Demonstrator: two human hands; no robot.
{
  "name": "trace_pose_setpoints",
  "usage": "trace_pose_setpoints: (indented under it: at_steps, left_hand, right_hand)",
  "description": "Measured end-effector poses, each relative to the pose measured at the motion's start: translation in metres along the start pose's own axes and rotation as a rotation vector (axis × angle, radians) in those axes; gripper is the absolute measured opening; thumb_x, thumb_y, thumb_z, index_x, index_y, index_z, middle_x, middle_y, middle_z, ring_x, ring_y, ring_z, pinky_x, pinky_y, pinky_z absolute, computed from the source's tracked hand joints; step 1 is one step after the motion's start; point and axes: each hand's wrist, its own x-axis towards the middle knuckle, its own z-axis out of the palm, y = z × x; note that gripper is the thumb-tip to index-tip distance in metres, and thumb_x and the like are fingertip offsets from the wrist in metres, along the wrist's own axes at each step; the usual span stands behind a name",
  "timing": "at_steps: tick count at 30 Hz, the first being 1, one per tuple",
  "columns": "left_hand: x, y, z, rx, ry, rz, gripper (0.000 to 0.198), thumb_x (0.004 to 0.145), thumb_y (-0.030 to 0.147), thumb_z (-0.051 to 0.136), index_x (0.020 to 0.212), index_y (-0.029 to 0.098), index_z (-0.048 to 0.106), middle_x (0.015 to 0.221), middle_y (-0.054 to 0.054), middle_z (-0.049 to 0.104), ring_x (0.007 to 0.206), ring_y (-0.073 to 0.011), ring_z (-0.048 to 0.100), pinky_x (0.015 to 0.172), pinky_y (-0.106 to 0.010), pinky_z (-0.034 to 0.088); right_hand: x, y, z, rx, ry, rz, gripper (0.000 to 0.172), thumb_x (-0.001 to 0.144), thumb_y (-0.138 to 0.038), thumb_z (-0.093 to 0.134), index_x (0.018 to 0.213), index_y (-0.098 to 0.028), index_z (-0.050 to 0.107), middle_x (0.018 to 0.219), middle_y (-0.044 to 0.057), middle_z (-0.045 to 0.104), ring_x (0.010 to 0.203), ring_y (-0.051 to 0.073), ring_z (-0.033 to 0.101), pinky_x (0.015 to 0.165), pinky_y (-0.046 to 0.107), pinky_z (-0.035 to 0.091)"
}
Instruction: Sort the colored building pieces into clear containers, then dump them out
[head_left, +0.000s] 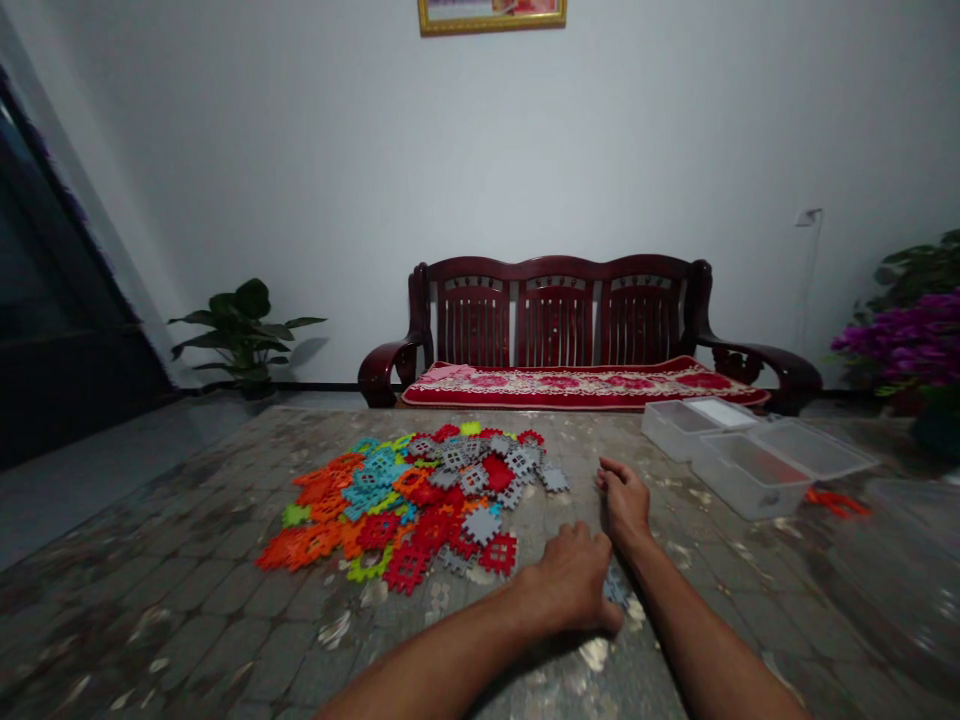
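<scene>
My left hand [574, 575] is low over the table, palm down with its fingers bent. Between its thumb and fingers, a grey interlocking plastic piece [615, 585] shows in part; the rest is hidden by the hand. Just to the right, my right hand [626, 500] rests side-on with loosely curled fingers, slightly apart and with nothing visible in them. Left of both hands spreads a pile of notched interlocking pieces [431, 510] in red, orange, blue, green and grey. One grey piece [555, 478] lies at the pile's right edge.
Clear plastic boxes [750, 470] with open lids stand at the right, an orange-red item [836, 502] beside them. A large transparent container [900, 570] sits nearer. The table has a patterned cover [187, 600]. Beyond it are a wooden bench [555, 320] and a potted plant [247, 335].
</scene>
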Motion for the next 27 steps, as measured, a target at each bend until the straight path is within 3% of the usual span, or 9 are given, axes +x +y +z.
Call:
trace_pose_setpoints:
  at_steps: [3, 7, 12, 15, 17, 19, 22, 24, 27]
  left_hand:
    - [-0.001, -0.011, 0.001, -0.009, 0.025, -0.008, 0.072, 0.066, 0.044, 0.082, 0.126, 0.012, 0.059, 0.129, -0.019, 0.061, 0.122, -0.0374, 0.056, 0.104, -0.045, 0.048]
    - [-0.014, -0.043, -0.008, -0.044, 0.198, -0.063, 0.06, 0.064, 0.041, 0.082, 0.116, 0.017, 0.064, 0.119, -0.013, 0.068, 0.112, -0.0337, 0.062, 0.094, -0.039, 0.052]
    - [-0.026, -0.106, -0.057, -0.032, 0.424, -0.233, 0.046, 0.07, 0.03, 0.078, 0.112, 0.017, 0.066, 0.107, -0.009, 0.072, 0.102, -0.0287, 0.067, 0.089, -0.034, 0.052]
    - [-0.04, -0.146, -0.086, -0.009, 0.575, -0.357, 0.052, 0.077, 0.03, 0.074, 0.125, 0.015, 0.06, 0.12, -0.013, 0.069, 0.115, -0.0308, 0.063, 0.102, -0.038, 0.047]
    - [-0.058, -0.167, -0.093, 0.01, 0.671, -0.433, 0.06, 0.079, 0.035, 0.074, 0.132, 0.014, 0.055, 0.13, -0.016, 0.064, 0.124, -0.0343, 0.058, 0.108, -0.044, 0.042]
    - [-0.08, -0.18, -0.087, 0.016, 0.752, -0.502, 0.056, 0.086, 0.036, 0.068, 0.136, 0.014, 0.052, 0.137, -0.019, 0.059, 0.129, -0.0355, 0.054, 0.111, -0.048, 0.04]
    - [-0.109, -0.183, -0.059, -0.005, 0.8, -0.535, 0.038, 0.095, 0.035, 0.054, 0.129, 0.018, 0.057, 0.13, -0.014, 0.064, 0.123, -0.0294, 0.059, 0.108, -0.044, 0.045]
    - [-0.117, -0.174, -0.034, 0.003, 0.823, -0.411, 0.036, 0.094, 0.034, 0.056, 0.128, 0.022, 0.059, 0.133, -0.009, 0.063, 0.127, -0.0271, 0.056, 0.111, -0.044, 0.043]
    - [-0.111, -0.156, -0.004, 0.091, 0.835, -0.334, 0.046, 0.085, 0.036, 0.068, 0.129, 0.024, 0.061, 0.139, -0.01, 0.06, 0.135, -0.0328, 0.049, 0.116, -0.055, 0.036]
  right_hand:
    - [0.0, -0.003, -0.002, 0.008, -0.003, 0.006, 0.043, 0.054, -0.036, 0.062, 0.09, -0.016, 0.075, 0.069, 0.001, 0.071, 0.063, 0.017, 0.061, 0.065, 0.029, 0.048]
    - [-0.001, -0.004, -0.002, 0.003, -0.015, 0.0, 0.042, 0.053, -0.036, 0.062, 0.087, -0.016, 0.075, 0.068, 0.002, 0.071, 0.064, 0.018, 0.063, 0.065, 0.03, 0.049]
    - [-0.002, -0.002, -0.001, -0.027, -0.014, -0.009, 0.04, 0.053, -0.035, 0.062, 0.085, -0.016, 0.076, 0.069, 0.003, 0.073, 0.064, 0.019, 0.064, 0.065, 0.03, 0.05]
    - [-0.001, 0.0, -0.002, -0.059, -0.018, -0.022, 0.042, 0.054, -0.036, 0.061, 0.088, -0.016, 0.077, 0.07, 0.004, 0.073, 0.065, 0.019, 0.065, 0.065, 0.03, 0.05]
    - [0.0, 0.002, -0.002, -0.089, -0.022, -0.03, 0.044, 0.055, -0.037, 0.06, 0.089, -0.015, 0.077, 0.07, 0.005, 0.073, 0.065, 0.02, 0.065, 0.065, 0.031, 0.05]
    - [0.001, 0.003, -0.002, -0.123, -0.03, -0.041, 0.046, 0.056, -0.037, 0.059, 0.091, -0.014, 0.077, 0.072, 0.006, 0.074, 0.066, 0.02, 0.065, 0.067, 0.032, 0.05]
    - [0.001, 0.004, -0.001, -0.187, -0.045, -0.069, 0.047, 0.057, -0.037, 0.058, 0.093, -0.014, 0.077, 0.074, 0.007, 0.075, 0.069, 0.023, 0.067, 0.072, 0.035, 0.052]
    - [0.0, 0.003, 0.0, -0.234, -0.057, -0.1, 0.043, 0.058, -0.037, 0.058, 0.09, -0.016, 0.078, 0.078, 0.008, 0.076, 0.076, 0.025, 0.068, 0.077, 0.037, 0.052]
    - [-0.003, 0.002, 0.001, -0.293, -0.085, -0.158, 0.039, 0.061, -0.037, 0.057, 0.088, -0.018, 0.078, 0.09, 0.01, 0.078, 0.09, 0.028, 0.069, 0.087, 0.038, 0.051]
